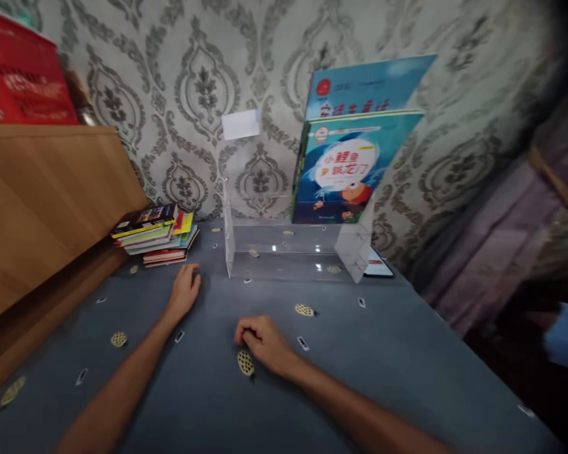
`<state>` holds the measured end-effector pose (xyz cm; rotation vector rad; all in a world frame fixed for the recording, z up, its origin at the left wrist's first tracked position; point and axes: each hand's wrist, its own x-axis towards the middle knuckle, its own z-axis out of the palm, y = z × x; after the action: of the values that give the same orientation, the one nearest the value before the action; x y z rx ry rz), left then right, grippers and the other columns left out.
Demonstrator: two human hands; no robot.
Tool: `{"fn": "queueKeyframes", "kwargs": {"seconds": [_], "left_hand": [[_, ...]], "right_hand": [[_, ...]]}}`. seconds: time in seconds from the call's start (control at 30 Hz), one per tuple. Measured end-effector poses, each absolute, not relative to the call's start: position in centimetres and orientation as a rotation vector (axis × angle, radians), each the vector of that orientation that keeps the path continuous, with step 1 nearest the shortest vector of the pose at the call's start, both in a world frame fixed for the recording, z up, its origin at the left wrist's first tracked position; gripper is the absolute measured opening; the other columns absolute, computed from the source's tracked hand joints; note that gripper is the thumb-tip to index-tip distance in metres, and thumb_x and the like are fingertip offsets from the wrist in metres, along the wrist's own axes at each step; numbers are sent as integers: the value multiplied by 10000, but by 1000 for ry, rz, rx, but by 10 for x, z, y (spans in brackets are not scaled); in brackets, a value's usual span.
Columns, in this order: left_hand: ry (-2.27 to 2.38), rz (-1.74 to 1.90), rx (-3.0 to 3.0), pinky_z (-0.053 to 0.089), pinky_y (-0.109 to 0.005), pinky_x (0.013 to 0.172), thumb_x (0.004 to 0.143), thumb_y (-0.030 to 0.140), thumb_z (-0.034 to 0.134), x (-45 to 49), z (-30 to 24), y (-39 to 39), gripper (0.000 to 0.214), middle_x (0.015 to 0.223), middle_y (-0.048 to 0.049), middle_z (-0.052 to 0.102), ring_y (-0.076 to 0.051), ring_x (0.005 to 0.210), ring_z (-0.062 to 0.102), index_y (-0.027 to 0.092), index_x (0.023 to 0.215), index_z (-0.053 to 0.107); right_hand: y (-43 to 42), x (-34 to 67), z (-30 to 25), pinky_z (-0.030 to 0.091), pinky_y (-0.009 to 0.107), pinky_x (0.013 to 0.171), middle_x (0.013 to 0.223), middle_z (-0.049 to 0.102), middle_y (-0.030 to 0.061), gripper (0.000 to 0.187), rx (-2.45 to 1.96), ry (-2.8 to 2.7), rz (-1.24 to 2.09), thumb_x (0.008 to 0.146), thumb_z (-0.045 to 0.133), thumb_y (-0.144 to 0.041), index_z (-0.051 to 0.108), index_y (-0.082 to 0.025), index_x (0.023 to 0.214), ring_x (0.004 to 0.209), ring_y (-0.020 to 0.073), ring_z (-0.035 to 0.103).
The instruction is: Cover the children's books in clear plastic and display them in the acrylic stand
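Note:
My left hand (184, 291) is just in front of a stack of books (158, 233), its fingers loosely apart and holding nothing that I can see. My right hand (261, 339) is over the middle of the table with its fingers curled in, and nothing shows in them. Beyond both hands stands a clear acrylic book rack (288, 243). In its right part, a picture book with a blue fish cover (345, 167) leans in front of a taller blue book (373, 79).
A white label (240, 124) sits at the rack's upper left. Behind the rack's right foot lies a flat dark-edged device (377, 263). A wooden cabinet (52, 195) with a red box (23, 75) borders the left; a pale curtain (497, 221) hangs right of the grey patterned tablecloth (383, 359).

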<state>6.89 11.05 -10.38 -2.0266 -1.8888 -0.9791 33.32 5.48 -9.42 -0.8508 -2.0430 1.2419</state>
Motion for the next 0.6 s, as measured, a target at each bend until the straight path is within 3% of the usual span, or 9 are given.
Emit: {"fn": "queueKeyframes", "kwargs": {"seconds": [0.13,0.33,0.47,0.6], "left_hand": [[-1871,-965,-1948,493,-389,996,934,209,366,53,-78,120,299,1144,-122,650,-239,1118,611,171,1137,581],[-1934,-828,-1741,384,-501,1076,963,248,337,12,-11,160,380,1245,-190,612,-335,1242,517,121,1208,599],[-2011,-708,-1666,282,-562,1143,969,323,361,-5,13,189,528,1495,-268,445,-395,1416,357,24,1384,490],[-2118,-587,-1655,228,-650,1143,950,417,427,-16,17,210,662,1547,-301,378,-438,1471,274,-18,1449,416]], "right_hand": [[53,335,-94,381,205,622,637,614,-18,247,-843,-2050,1242,721,444,-27,628,-171,644,604,112,528],[54,335,-96,370,213,619,633,601,-15,245,-838,-2039,1255,730,433,-38,610,-178,635,608,118,525],[54,334,-97,368,218,631,630,594,-20,234,-861,-2046,1253,712,443,-34,605,-181,627,616,120,524],[54,334,-97,371,216,631,630,592,-23,234,-873,-2037,1275,707,442,-30,600,-182,625,619,120,527]]}}
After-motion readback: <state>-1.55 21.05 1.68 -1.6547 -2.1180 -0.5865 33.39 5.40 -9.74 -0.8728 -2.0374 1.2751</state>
